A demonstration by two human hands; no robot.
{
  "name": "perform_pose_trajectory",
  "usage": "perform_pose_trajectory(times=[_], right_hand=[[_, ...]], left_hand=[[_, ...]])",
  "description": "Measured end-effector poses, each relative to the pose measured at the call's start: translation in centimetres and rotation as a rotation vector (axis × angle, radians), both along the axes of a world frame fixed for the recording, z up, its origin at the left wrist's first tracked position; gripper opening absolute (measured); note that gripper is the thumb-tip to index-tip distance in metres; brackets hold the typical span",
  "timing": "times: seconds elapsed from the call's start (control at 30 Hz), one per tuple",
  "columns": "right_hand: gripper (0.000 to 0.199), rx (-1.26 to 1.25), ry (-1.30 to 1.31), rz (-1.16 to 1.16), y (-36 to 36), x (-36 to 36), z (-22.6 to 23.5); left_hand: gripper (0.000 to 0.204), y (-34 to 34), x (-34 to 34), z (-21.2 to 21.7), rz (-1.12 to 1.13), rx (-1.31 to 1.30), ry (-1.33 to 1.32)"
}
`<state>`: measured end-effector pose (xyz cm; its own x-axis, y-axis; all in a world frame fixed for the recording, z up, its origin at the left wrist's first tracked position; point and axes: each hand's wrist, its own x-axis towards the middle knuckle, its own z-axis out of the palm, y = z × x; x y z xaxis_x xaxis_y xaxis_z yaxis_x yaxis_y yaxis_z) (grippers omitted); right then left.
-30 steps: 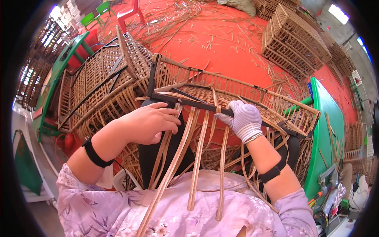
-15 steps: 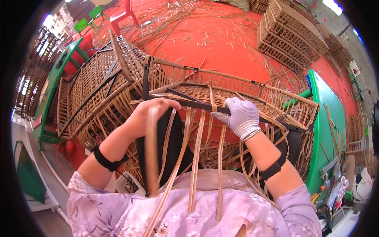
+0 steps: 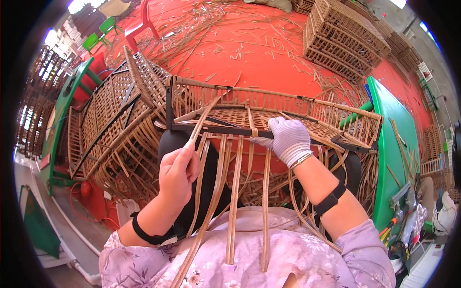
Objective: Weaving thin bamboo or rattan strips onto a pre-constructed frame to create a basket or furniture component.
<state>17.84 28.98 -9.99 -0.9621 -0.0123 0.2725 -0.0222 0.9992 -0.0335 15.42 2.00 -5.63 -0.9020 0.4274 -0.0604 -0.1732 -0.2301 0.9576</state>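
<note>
A partly woven wicker basket (image 3: 283,98) with a dark metal frame rests across my lap. My bare left hand (image 3: 178,168) pinches a flat wicker strip (image 3: 203,117) that rises over the frame's near bar (image 3: 216,129). My right hand (image 3: 290,140), in a pale striped glove, is closed on the same bar, its thumb by a strip wrapped round it. What lies under its fingers is partly hidden. Several loose strips (image 3: 235,201) hang from the bar onto my flowered shirt.
Another woven basket (image 3: 115,125) stands at the left. Green tables (image 3: 391,158) flank me, with hand tools (image 3: 401,225) at the lower right. Farther off are stacked wicker crates (image 3: 343,41), a red chair (image 3: 142,26) and strip scraps on the red floor (image 3: 269,53).
My left hand has drawn back from the bar toward me and dropped lower. The strip in it, blurred and hanging down before, now points up across the bar. My right hand stays at the bar.
</note>
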Motion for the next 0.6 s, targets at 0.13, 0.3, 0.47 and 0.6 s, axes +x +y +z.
perform_pose_trajectory(times=[0.13,0.3,0.47,0.6], right_hand=[[0.069,0.02,-0.061,-0.014,0.1,0.0,0.7],[0.066,-0.005,-0.068,-0.014,-1.0,-0.3,-0.2],[0.061,-0.05,-0.096,-0.038,-1.1,0.4,0.3],[0.049,-0.104,0.3,0.14,-1.5,2.8,1.3]], left_hand=[[0.05,-0.3,0.4,0.2,-0.027,-0.014,0.073],[0.049,0.4,-0.6,-0.2,-0.084,-0.222,0.201],[0.052,-0.2,-2.8,-0.6,-0.075,-0.335,0.508],[0.038,-1.5,-8.4,-0.4,0.356,-0.339,0.736]])
